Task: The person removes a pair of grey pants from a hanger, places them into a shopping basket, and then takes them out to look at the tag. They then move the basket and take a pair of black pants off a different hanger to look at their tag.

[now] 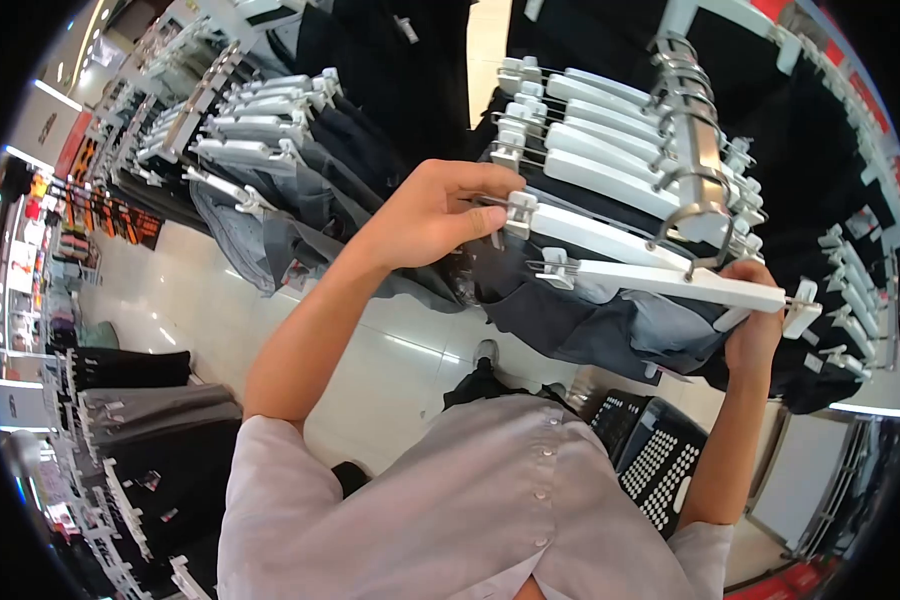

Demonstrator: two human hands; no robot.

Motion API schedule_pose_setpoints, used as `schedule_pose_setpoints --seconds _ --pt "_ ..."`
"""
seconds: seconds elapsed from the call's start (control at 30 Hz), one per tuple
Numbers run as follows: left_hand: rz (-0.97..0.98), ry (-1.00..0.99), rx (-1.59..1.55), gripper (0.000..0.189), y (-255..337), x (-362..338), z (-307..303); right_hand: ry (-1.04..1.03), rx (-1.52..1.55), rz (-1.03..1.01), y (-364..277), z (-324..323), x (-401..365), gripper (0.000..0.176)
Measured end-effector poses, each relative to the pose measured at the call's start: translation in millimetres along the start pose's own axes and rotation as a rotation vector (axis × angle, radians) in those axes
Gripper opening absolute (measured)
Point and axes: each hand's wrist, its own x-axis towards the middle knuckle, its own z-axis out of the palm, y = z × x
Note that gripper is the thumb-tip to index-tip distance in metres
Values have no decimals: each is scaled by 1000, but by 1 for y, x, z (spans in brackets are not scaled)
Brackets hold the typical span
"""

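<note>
White clip hangers hang in a row on a metal rail at the upper right. My left hand pinches the clip end of a hanger, thumb and forefinger at the clip, beside dark trousers. Nearer to me, another white hanger slants below the rail's end. My right hand is wrapped round its right part, near the right clip, with some fingers hidden behind it. Dark grey trousers and a lighter grey piece hang beneath these hangers.
More trousers on hangers fill a rack at the upper left. Another rack with dark and grey trousers stands at the lower left. A black crate is on the floor by my right arm. White hangers line the right side.
</note>
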Motion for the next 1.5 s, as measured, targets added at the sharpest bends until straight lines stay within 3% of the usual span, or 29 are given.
schedule_pose_setpoints --seconds 0.07,0.1,0.23,0.37,0.47,0.57,0.63,0.67,0.77,0.93,1.07,1.3,1.5 --pt "63 87 -117 32 -17 -3 1 24 31 -25 2 1 -3 28" --pt "-7 56 -137 34 -15 -4 1 2 52 -33 4 -1 -5 31" --pt "73 32 -170 40 -22 2 12 116 116 -91 8 0 -17 42" --pt "152 35 -61 42 -30 10 13 414 122 -84 9 10 -41 33" --pt "139 79 -128 40 -30 12 17 665 -299 -193 7 24 -72 18" --pt "205 66 -78 38 -30 12 17 353 -431 -619 3 30 -113 3" --pt "180 93 -4 38 -28 9 21 119 -448 -793 -32 94 -106 8" --pt "175 99 38 38 -27 10 23 -23 -678 -784 -57 121 -96 12" --pt "185 162 3 32 -27 5 33 -337 -873 -852 -75 183 -48 38" --pt "422 328 48 27 -32 9 38 -605 -1222 -497 -60 209 -8 49" --pt "491 385 140 28 -29 11 34 -607 -1188 -627 -48 205 -1 43" --pt "466 414 180 19 -25 16 34 -660 -1197 -531 -51 202 3 21" --pt "392 399 175 17 -22 16 35 -652 -1106 -542 -47 200 5 16"
